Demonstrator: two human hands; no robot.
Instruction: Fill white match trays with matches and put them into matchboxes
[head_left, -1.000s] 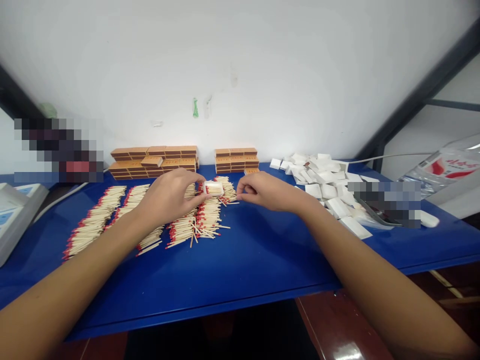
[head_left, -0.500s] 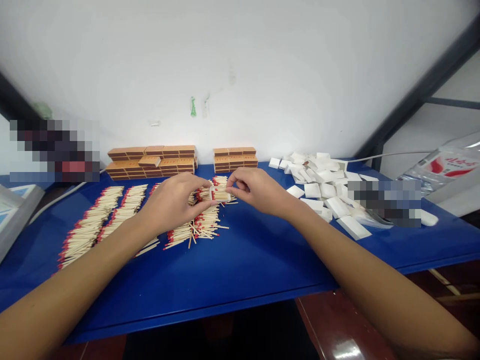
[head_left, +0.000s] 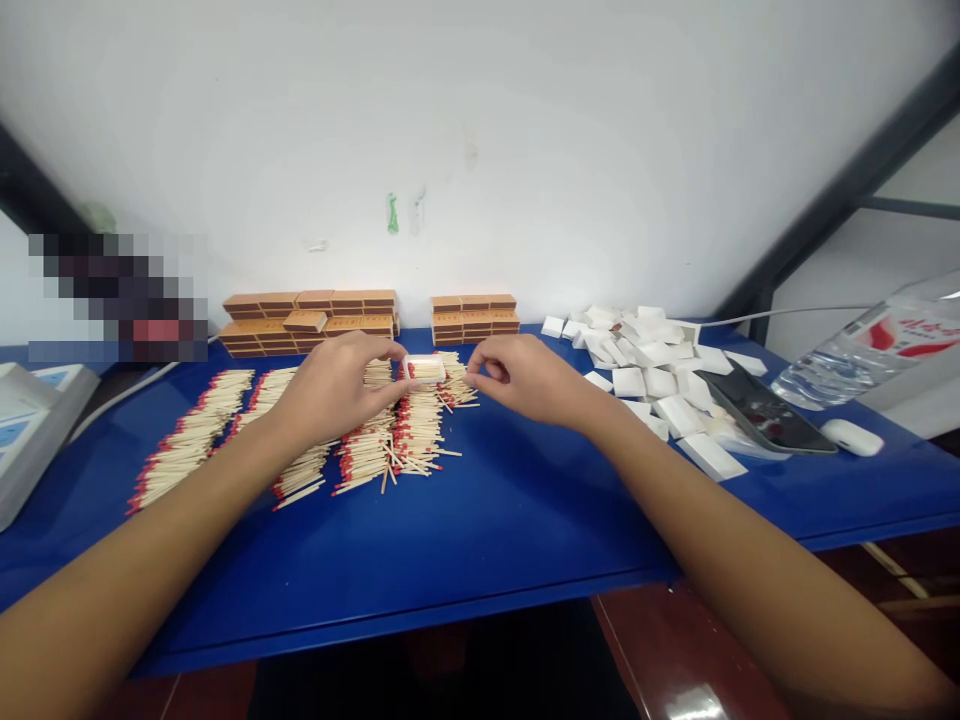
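Note:
My left hand (head_left: 334, 385) grips a small white matchbox tray (head_left: 425, 369) holding matches, lifted a little above the heaps of red-tipped matches (head_left: 390, 435) on the blue table (head_left: 487, 510). My right hand (head_left: 521, 378) hovers just right of the tray. Its thumb and fingers are pinched together, and I cannot make out anything between them. More rows of matches (head_left: 191, 435) lie to the left.
Stacks of brown matchbox sleeves (head_left: 311, 320) (head_left: 474, 317) line the wall. A heap of white empty trays (head_left: 649, 370) lies at right, beside a phone (head_left: 765, 412), a white earbud case (head_left: 851, 437) and a plastic bottle (head_left: 862, 350). A grey device (head_left: 30, 420) sits at far left.
My right hand came up against the tray half a second ago and has drawn back slightly right. The tray in my left hand now lies flatter.

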